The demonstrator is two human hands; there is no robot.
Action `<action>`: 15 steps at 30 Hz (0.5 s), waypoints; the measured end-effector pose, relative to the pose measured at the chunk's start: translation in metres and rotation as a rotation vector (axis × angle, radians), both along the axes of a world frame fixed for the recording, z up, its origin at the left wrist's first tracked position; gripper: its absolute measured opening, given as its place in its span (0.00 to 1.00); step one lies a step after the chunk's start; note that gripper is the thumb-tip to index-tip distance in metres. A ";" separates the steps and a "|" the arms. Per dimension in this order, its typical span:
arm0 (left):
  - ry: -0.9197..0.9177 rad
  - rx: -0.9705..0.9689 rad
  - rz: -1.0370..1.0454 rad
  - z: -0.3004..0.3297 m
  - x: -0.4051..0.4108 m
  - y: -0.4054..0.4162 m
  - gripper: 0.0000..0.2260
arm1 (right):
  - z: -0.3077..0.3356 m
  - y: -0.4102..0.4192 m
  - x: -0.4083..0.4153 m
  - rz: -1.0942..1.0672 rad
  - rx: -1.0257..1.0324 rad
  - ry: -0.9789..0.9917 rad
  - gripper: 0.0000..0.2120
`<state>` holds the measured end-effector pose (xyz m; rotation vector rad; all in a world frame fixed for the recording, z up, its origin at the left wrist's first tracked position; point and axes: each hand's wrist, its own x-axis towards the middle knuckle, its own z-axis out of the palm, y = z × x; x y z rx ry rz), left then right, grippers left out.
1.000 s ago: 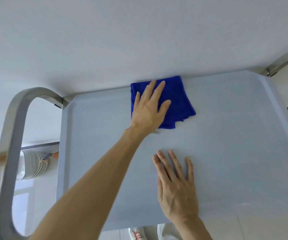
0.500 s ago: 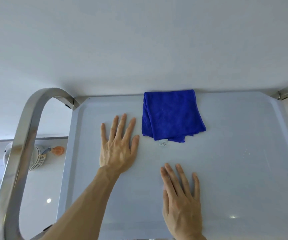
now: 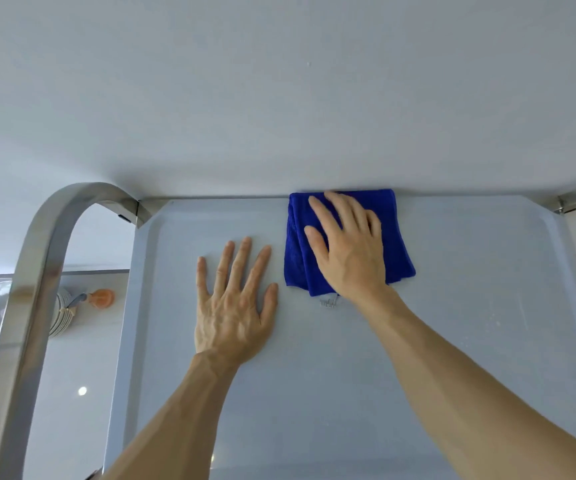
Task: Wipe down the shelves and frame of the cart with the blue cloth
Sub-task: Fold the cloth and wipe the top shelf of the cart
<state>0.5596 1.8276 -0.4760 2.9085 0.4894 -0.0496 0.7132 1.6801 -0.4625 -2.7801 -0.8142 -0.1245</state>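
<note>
The folded blue cloth [image 3: 397,244] lies on the pale grey top shelf [image 3: 470,323] of the cart, against its far edge by the white wall. My right hand [image 3: 347,251] rests flat on the cloth with straight fingers. Spread flat on the bare shelf just left of the cloth is my left hand [image 3: 236,306], which does not touch it. A curved steel handle bar [image 3: 37,278] of the cart frame rises at the left, and a steel frame corner [image 3: 570,202] shows at the far right.
The white wall [image 3: 279,98] stands right behind the shelf's far edge. Below the handle on the left, a stack of white plates [image 3: 61,313] and an orange object [image 3: 101,298] sit on a lower surface.
My left hand left the cloth and moved to the bare shelf on its left. My right hand moved forward from the near shelf and now lies on the cloth.
</note>
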 end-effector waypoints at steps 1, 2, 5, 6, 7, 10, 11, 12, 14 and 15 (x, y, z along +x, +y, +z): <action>0.004 -0.003 0.002 0.001 0.000 0.000 0.25 | -0.005 -0.009 -0.003 0.042 -0.015 -0.031 0.22; 0.007 -0.008 0.003 0.002 0.000 0.000 0.25 | -0.009 -0.022 -0.004 0.069 -0.023 -0.053 0.22; 0.018 -0.019 0.014 0.002 0.001 0.000 0.25 | -0.010 -0.073 0.011 -0.018 -0.096 -0.070 0.22; 0.016 -0.018 0.015 0.002 0.002 0.000 0.25 | -0.008 -0.094 0.019 -0.091 -0.140 -0.061 0.23; 0.009 -0.016 0.014 0.001 0.002 -0.001 0.25 | -0.005 -0.113 0.025 -0.173 -0.186 -0.027 0.25; -0.004 -0.005 0.011 0.000 0.003 -0.001 0.25 | 0.000 -0.135 0.035 -0.362 -0.261 0.118 0.33; -0.008 -0.002 0.011 -0.001 0.004 -0.001 0.25 | 0.000 -0.128 0.034 -0.401 -0.255 0.138 0.35; -0.010 0.001 0.009 -0.001 0.004 -0.001 0.25 | 0.000 -0.116 0.030 -0.429 -0.251 0.150 0.36; -0.014 0.010 0.006 -0.001 0.004 -0.002 0.25 | 0.002 -0.087 0.013 -0.417 -0.259 0.147 0.37; -0.017 0.015 0.005 -0.001 0.004 -0.002 0.25 | 0.003 -0.074 0.001 -0.367 -0.262 0.131 0.37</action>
